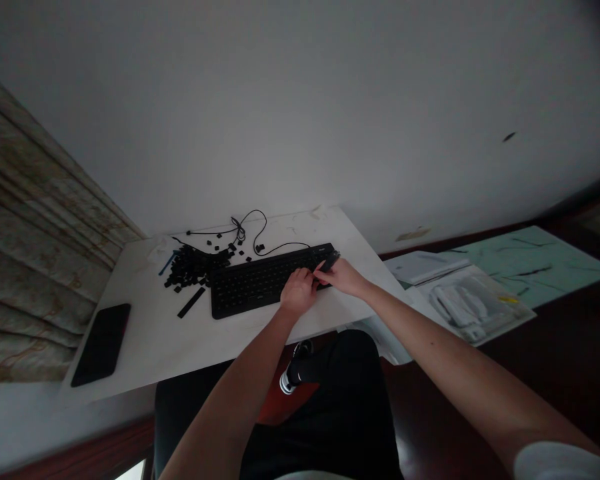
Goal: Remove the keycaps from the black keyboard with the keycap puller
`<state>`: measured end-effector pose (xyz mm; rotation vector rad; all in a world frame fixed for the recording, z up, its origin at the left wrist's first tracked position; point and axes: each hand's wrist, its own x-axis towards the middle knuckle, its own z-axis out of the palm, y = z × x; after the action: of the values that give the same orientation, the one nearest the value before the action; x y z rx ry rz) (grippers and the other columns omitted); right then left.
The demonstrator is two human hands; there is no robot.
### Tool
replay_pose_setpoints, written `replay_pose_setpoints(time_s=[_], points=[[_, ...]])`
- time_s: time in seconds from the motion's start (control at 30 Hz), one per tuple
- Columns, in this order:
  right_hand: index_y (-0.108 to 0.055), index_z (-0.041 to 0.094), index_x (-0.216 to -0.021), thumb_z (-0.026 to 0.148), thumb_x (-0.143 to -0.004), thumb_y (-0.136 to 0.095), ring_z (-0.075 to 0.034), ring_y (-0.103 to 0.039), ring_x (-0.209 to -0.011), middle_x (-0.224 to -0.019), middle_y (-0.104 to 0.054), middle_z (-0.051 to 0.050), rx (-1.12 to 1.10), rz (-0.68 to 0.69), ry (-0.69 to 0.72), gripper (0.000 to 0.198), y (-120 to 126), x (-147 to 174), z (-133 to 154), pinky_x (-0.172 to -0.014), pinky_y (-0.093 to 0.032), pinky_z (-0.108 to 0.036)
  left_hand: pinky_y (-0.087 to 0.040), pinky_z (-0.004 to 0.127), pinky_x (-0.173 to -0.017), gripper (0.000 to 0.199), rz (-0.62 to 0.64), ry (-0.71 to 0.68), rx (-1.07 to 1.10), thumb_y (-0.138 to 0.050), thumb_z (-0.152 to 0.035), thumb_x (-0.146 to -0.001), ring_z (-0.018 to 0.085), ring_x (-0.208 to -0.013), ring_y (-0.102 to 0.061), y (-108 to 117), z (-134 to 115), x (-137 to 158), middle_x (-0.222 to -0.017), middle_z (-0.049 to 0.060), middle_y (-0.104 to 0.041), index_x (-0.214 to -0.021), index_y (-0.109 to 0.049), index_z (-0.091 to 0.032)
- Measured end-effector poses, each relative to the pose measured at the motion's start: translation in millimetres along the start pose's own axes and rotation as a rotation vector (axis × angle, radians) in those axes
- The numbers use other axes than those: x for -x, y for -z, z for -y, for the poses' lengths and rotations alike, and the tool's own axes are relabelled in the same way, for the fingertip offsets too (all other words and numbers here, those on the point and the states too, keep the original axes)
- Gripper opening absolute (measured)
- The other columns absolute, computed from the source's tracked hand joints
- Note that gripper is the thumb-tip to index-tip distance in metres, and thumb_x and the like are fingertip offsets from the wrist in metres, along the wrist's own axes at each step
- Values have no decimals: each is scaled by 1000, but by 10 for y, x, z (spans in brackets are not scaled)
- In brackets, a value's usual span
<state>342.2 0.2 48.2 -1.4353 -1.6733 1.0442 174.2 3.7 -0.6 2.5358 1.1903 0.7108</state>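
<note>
A black keyboard point(250, 279) lies on the white table, and its deck shows a dark grid of keys or key sockets too dim to tell apart. My left hand point(299, 291) lies over its right part, fingers stretched forward onto it. Close beside it, my right hand point(341, 275) is closed around a dark pen-like tool point(332, 261), whose lower end points down toward the keyboard near the left fingertips. What the tip touches is hidden by the fingers. Left of the keyboard is a heap of loose black keycaps point(187, 267).
A blue stick-like tool point(167, 263) and a long black bar point(191, 303) lie by the heap. A black cable point(265, 233) curls behind the keyboard. At the left edge of the white table point(155, 353) rests a dark phone-like slab point(101, 345). Curtains point(30, 233) hang on the left.
</note>
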Motion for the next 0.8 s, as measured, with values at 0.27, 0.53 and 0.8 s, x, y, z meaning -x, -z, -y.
replay_pose_setpoints(time_s=[0.27, 0.53, 0.8], points=[[-73, 18, -71, 33, -76, -74, -13, -61, -52, -58, -68, 0, 71, 5, 38, 16, -6, 10, 10, -50, -49, -20, -49, 43, -94, 14, 14, 1, -18, -53, -20, -95, 26, -102, -56, -26, 7, -3, -100, 11, -61, -100, -66, -15], [-73, 16, -79, 32, -73, -81, -17, -68, -57, -64, -70, -4, -121, -70, -38, 19, 272, -211, 510, -54, -58, -26, -49, 42, -95, 17, -1, -7, 9, -51, -21, -97, 25, -106, -59, -13, 11, 1, -107, 11, -63, -106, -64, -16], [-68, 15, -77, 30, -71, -83, -19, -68, -52, -64, -70, -6, -340, -436, -175, 22, 431, -111, 86, -48, -60, -29, -51, 40, -98, 19, -134, 52, 169, -50, -19, -98, 22, -105, -62, 8, 29, 30, -107, 9, -68, -111, -63, -17]])
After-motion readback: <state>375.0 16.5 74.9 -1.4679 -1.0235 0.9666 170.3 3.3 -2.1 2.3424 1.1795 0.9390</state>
